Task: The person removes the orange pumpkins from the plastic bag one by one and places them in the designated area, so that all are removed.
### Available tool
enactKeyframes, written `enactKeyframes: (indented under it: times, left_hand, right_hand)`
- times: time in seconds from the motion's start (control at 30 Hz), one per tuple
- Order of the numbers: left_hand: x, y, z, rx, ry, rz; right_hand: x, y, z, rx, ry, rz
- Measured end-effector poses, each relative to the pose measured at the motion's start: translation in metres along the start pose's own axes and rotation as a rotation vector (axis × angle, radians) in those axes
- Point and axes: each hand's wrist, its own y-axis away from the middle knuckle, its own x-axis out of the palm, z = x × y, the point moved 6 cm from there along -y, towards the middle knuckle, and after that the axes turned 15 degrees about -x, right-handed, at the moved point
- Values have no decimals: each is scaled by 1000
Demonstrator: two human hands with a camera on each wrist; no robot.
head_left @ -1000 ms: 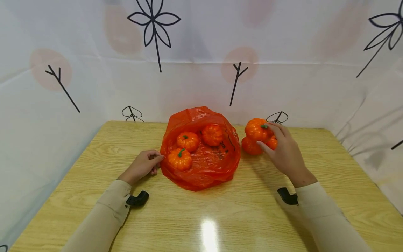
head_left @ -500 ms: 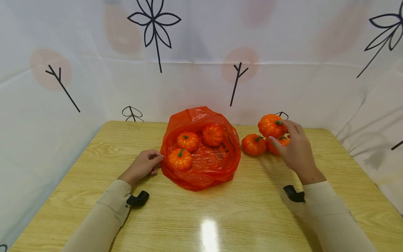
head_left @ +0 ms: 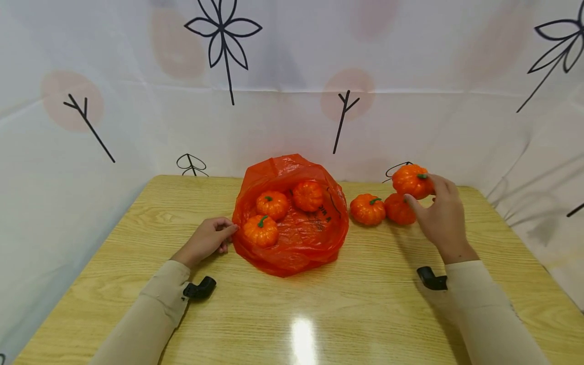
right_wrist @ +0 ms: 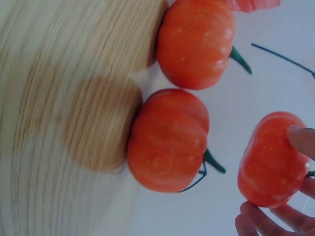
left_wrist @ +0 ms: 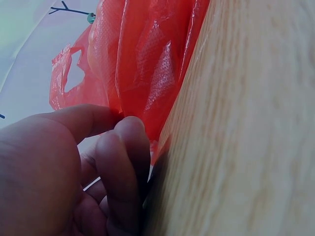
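Note:
My right hand (head_left: 443, 218) grips a small orange pumpkin (head_left: 412, 181) with a green stem, held up off the table. Below and to its left, two more pumpkins sit side by side on the table, the left pumpkin (head_left: 367, 209) and the right pumpkin (right_wrist: 169, 141). A red plastic bag (head_left: 296, 253) lies with its mouth wide, and inside are three pumpkins, the front one (head_left: 261, 231) nearest my left hand (head_left: 209, 240). In the left wrist view, thumb and forefinger pinch the edge of the bag (left_wrist: 147, 64).
The wooden table (head_left: 255, 314) reaches back to a white patterned cloth (head_left: 283, 121) hung behind and at both sides. A black wrist device (head_left: 199, 289) sits at the left cuff and another black device (head_left: 431, 279) at the right cuff.
My right hand has carried its pumpkin to the right, from above the left loose pumpkin to beyond the right one, uncovering both. The left hand and bag have stayed put.

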Motion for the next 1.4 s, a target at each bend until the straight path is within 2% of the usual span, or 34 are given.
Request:
enactKeyframes:
  times: [0.43,0.87,1.23,1.4]
  left_hand:
    - [0,-1,1,4,-9,-3]
    - [-1,0,1,15,2,2]
    - [0,-1,0,7,-1,-2]
    - [1,5,-6,-3,-1,-1]
  right_hand:
    - [-7,5,-34,158,25,30]
    - [-8,11,-58,240,50,83]
    - [-7,21,-77,308,62,192]
    - [-5,26,-84,318,63,261]
